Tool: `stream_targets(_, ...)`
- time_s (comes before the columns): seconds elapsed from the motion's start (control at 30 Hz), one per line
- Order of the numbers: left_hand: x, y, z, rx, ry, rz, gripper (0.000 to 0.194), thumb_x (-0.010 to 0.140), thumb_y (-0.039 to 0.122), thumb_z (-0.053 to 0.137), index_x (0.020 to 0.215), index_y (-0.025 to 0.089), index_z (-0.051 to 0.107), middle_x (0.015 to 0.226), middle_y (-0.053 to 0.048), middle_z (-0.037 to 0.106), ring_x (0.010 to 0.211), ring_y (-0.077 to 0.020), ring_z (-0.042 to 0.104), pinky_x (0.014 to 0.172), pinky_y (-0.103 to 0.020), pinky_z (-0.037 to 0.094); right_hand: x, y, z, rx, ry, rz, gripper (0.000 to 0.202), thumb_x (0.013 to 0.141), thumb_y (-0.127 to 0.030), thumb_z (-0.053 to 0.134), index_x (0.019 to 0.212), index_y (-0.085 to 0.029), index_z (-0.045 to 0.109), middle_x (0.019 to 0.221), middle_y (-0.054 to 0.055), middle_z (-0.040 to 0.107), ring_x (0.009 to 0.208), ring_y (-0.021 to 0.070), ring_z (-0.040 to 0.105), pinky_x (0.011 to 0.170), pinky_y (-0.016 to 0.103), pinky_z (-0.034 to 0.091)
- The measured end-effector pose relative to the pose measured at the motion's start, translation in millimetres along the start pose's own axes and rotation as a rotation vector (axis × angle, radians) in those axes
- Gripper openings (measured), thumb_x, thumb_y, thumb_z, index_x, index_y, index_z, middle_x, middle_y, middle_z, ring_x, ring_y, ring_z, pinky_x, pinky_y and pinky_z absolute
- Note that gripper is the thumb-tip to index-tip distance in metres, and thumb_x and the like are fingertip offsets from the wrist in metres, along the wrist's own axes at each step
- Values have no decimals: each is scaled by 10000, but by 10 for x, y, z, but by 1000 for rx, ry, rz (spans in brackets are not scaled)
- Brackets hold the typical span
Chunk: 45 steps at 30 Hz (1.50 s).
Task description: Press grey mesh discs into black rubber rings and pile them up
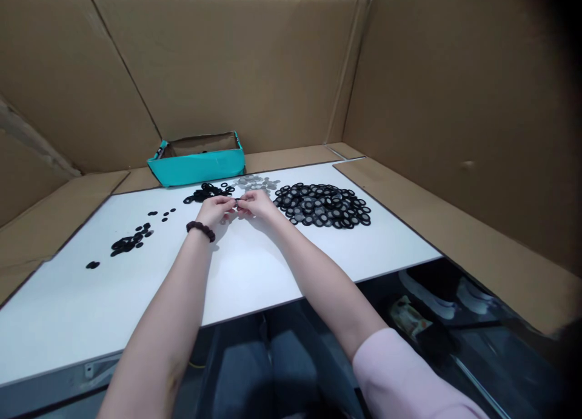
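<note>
Pink sleeve (pixel 400 376) on my right arm, nearest, with both bare forearms reaching over the white tabletop (pixel 254 279). My left hand (pixel 215 210), a dark band (pixel 200 230) at its wrist, and right hand (pixel 257 203) come together, fingertips pinching a small dark piece (pixel 237 204), its details too small to tell. To their right lies a heap of black rings with grey centres (pixel 325 205); to the left, scattered black pieces (pixel 126 244). Behind stands a teal bin (pixel 200 168).

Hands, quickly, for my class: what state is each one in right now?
Left hand: closed, fingertips pinching a small dark piece.
Right hand: closed, fingertips pinching at the same small dark piece; its exact shape cannot be told.
</note>
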State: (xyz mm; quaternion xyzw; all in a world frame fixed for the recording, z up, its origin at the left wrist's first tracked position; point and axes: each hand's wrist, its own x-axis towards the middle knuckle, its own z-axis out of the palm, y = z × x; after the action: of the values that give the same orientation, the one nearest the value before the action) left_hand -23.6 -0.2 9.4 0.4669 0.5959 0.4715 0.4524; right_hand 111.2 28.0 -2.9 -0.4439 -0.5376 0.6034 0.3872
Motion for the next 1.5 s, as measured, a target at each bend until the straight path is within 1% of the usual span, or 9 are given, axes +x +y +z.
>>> stream_targets(0.2,-68,65,72,-124,-36,-108,51,693,125,655,690,76,642,655,-99,663,575,-121,599,515,-212,459,2,-28,76,63,67,27,220,857,-45,519,650,-119,528,445,-17,555,392,61,545,436,141,468)
stream_targets(0.3,-12,1,118,-31,88,-7,35,711,125,625,706,90,631,601,-59,637,531,-121,588,556,-245,484,-47,-54,104,144,83,72,250,872,-39,505,632,-111,512,447,-16,551,382,53,536,421,136,463)
stream_targets(0.4,63,-68,126,155,184,162,44,703,147,632,723,109,640,592,-26,618,535,-124,585,577,-255,482,-108,-97,69,146,-1,148,250,881,-51,508,636,-101,511,463,0,565,392,60,547,412,144,466)
stream_targets(0.57,111,-103,86,174,95,180,96,695,181,632,735,107,676,598,-21,616,507,-106,545,529,-241,447,-147,-137,-6,87,-97,210,214,891,-32,483,690,-101,510,465,4,570,403,72,562,433,157,488)
stream_targets(0.73,140,-146,63,46,25,124,148,638,188,688,754,97,686,607,-26,628,509,-95,541,514,-227,433,-136,-117,9,45,-91,161,195,899,-57,485,715,-122,481,449,-22,556,384,68,550,413,154,468)
stream_targets(0.93,125,-155,52,56,-62,95,119,638,177,688,727,100,672,557,-26,615,466,-85,519,477,-213,391,-91,-41,61,-273,-22,33,225,878,-53,469,681,-156,439,433,-26,549,382,82,541,395,162,439)
stream_targets(1.1,96,-107,31,94,2,77,111,609,163,728,628,114,630,529,-14,597,422,-72,472,447,-211,360,-92,-48,71,-449,-29,-64,244,852,-32,462,644,-158,458,412,-32,523,369,76,513,391,154,414)
stream_targets(1.23,98,-82,23,21,0,-29,73,673,149,682,654,104,628,534,-38,606,442,-92,516,448,-211,369,-85,-83,53,-416,-30,-72,254,855,-23,456,642,-161,447,427,-35,528,363,73,515,383,150,408)
stream_targets(1.5,46,-51,82,-25,15,-20,49,691,121,667,717,89,640,602,-53,633,554,-121,599,564,-248,488,-2,-9,88,-98,22,40,273,896,-56,448,640,-151,445,412,-33,524,376,74,543,412,157,474)
